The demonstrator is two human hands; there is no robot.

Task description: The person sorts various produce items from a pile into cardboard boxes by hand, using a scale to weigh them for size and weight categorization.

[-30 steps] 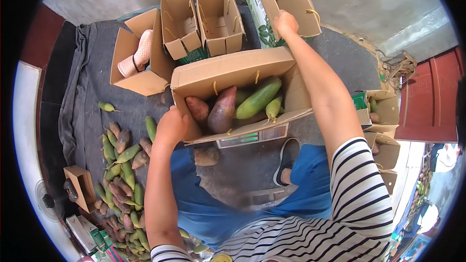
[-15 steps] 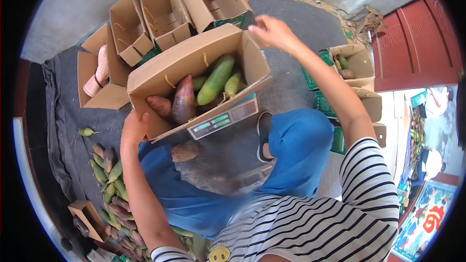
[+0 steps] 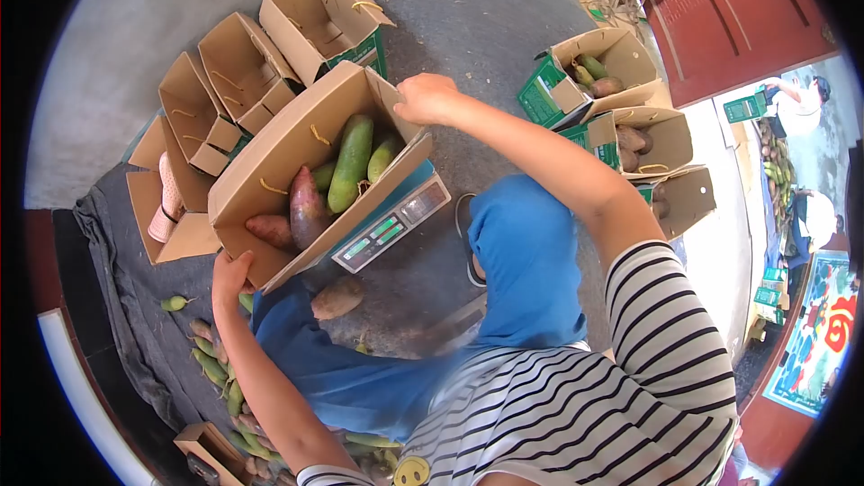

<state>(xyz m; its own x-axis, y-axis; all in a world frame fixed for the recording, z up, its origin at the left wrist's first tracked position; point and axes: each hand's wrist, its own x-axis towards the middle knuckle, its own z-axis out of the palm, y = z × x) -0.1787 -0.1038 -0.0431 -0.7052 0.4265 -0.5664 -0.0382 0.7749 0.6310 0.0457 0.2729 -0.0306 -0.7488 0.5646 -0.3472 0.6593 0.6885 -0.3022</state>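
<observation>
- A long open cardboard box (image 3: 261, 166) sat tilted on a digital scale (image 3: 391, 225), in front of the person's knees.
- Inside it lay mangoes: a long green mango (image 3: 353, 160) beside a red-purple mango (image 3: 306, 207), with more fruit at either end.
- The left hand (image 3: 229, 274) gripped the box's near corner, fingers pressed to the cardboard.
- The right hand (image 3: 427, 99) was clenched over the top edge of the box's far end.
- A loose brownish mango (image 3: 337, 299) lay on the ground just beside the scale, touching the person's blue trousers (image 3: 526, 252).
- Three empty boxes (image 3: 243, 63) stood in a row beyond the held one.
- A further box to the left held a pair of pale slippers (image 3: 166, 198).
- To the right, well apart, filled boxes (image 3: 603, 72) stood near a red door (image 3: 738, 9).
- A pile of green and reddish mangoes (image 3: 211, 360) lay on the dark mat (image 3: 504, 36) near the left elbow.
</observation>
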